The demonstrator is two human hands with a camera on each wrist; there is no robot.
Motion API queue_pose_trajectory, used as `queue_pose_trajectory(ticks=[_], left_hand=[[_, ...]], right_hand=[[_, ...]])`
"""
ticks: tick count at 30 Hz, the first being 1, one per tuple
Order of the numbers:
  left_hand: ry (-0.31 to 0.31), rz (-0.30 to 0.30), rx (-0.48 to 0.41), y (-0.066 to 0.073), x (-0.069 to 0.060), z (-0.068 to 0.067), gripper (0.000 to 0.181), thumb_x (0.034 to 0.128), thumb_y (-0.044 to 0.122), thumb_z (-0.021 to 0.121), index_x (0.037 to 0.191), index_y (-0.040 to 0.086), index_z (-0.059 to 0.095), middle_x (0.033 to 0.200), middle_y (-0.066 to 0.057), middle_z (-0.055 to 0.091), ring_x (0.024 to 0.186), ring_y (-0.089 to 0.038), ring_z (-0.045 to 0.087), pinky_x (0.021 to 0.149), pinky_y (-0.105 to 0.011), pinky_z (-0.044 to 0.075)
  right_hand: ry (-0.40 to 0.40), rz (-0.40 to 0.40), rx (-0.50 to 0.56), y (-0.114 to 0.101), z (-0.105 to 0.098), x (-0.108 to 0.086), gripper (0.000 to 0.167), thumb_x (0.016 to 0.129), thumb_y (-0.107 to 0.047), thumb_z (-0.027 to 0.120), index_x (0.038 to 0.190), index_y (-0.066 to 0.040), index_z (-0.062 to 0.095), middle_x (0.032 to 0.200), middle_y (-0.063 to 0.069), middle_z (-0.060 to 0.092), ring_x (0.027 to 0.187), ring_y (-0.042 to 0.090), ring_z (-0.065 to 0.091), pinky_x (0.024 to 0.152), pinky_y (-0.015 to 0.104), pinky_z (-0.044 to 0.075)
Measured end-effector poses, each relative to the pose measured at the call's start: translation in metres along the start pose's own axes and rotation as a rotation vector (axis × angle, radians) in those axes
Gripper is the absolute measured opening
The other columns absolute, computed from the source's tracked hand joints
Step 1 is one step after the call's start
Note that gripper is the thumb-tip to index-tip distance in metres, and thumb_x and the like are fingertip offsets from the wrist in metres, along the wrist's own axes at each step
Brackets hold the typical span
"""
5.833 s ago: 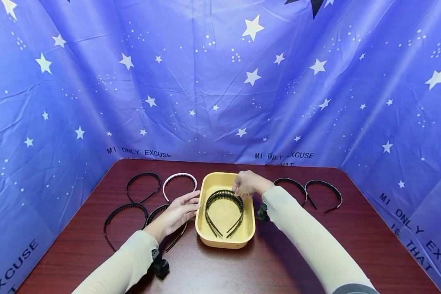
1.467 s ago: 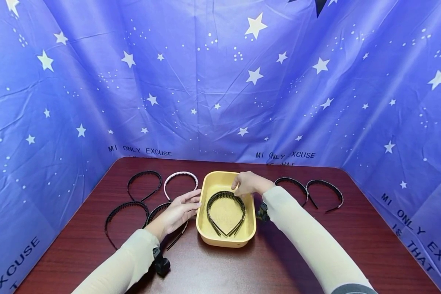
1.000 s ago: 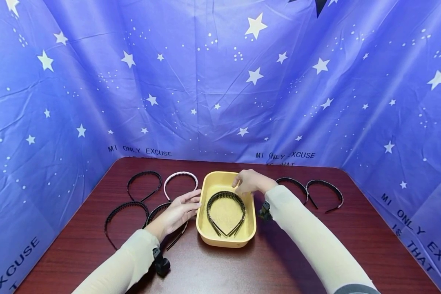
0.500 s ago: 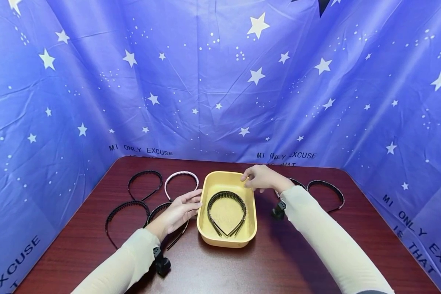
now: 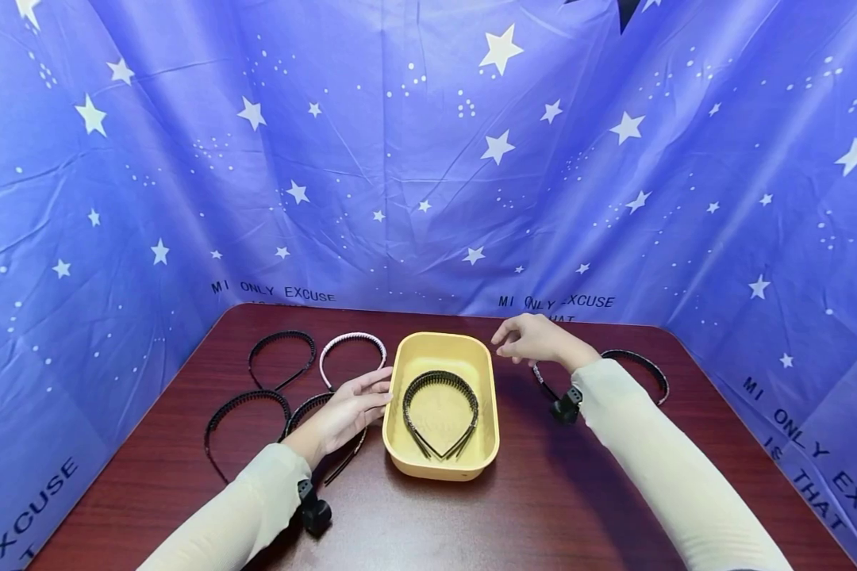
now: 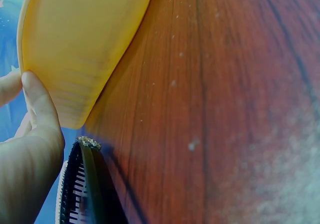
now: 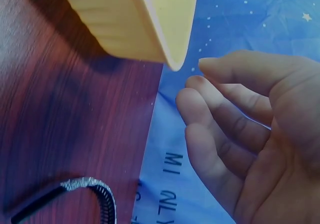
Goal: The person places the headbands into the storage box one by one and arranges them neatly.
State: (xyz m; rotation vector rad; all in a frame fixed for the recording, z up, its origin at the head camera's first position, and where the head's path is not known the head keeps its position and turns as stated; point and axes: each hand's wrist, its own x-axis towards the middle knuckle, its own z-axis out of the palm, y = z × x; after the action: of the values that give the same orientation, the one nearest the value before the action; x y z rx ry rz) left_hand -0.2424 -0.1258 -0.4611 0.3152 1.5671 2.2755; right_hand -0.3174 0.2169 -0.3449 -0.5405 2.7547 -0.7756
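Observation:
A yellow plastic bin [image 5: 440, 473] stands mid-table with black toothed headbands [image 5: 439, 379] nested inside it; their exact number is hard to tell. My left hand [image 5: 343, 416] touches the bin's left side with nearly straight fingers, and in the left wrist view the thumb [image 6: 40, 101] rests against the outer wall by the rim. My right hand [image 5: 536, 339] is in the air to the right of the bin's far corner. In the right wrist view its fingers [image 7: 200, 106] are loosely bent, with nothing held. Below it lies a black headband with a glittery end [image 7: 82, 183], partly hidden in the head view.
Left of the bin lie a pink headband [image 5: 352, 337], a black headband [image 5: 282, 335] and another black headband [image 5: 246, 394]. One more black headband [image 5: 307, 406] is partly under my left hand. A dark headband [image 5: 643, 359] lies far right. A starry blue cloth [image 5: 428, 159] hangs behind the table.
My right hand has let go of a headband in the bin, risen and moved right, out past the rim. The nested headbands sit slightly shifted. My left hand stays at the bin.

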Motion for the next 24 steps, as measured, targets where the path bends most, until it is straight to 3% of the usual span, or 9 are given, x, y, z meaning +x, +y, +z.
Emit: queue_pose_trajectory(ticks=[6, 13, 24], left_hand=[[-0.001, 0.000, 0.000, 0.000, 0.000, 0.000, 0.063, 0.0972, -0.007, 0.053, 0.153, -0.008, 0.025, 0.132, -0.024, 0.050, 0.106, -0.016, 0.062, 0.094, -0.028, 0.053], [0.001, -0.005, -0.001, -0.001, 0.001, 0.000, 0.063, 0.0973, -0.006, 0.053, 0.153, -0.008, 0.025, 0.132, -0.025, 0.049, 0.107, -0.017, 0.061, 0.094, -0.028, 0.053], [-0.002, -0.001, 0.004, 0.000, 0.001, 0.000, 0.062, 0.0975, -0.007, 0.052, 0.154, -0.008, 0.025, 0.133, -0.025, 0.049, 0.107, -0.017, 0.061, 0.094, -0.027, 0.053]], right_hand=[[0.024, 0.022, 0.011, 0.013, -0.009, -0.005, 0.021, 0.092, -0.016, 0.071, 0.111, -0.009, 0.071, 0.088, 0.003, 0.072, 0.075, 0.025, 0.067, 0.059, 0.036, 0.058], [0.047, 0.068, -0.011, 0.034, -0.021, -0.012, 0.023, 0.093, -0.018, 0.068, 0.114, -0.007, 0.070, 0.088, 0.004, 0.071, 0.076, 0.026, 0.068, 0.065, 0.044, 0.059], [0.089, 0.151, 0.006, 0.068, -0.036, -0.024, 0.024, 0.094, -0.021, 0.067, 0.113, -0.006, 0.069, 0.090, 0.010, 0.071, 0.077, 0.025, 0.066, 0.064, 0.040, 0.058]])
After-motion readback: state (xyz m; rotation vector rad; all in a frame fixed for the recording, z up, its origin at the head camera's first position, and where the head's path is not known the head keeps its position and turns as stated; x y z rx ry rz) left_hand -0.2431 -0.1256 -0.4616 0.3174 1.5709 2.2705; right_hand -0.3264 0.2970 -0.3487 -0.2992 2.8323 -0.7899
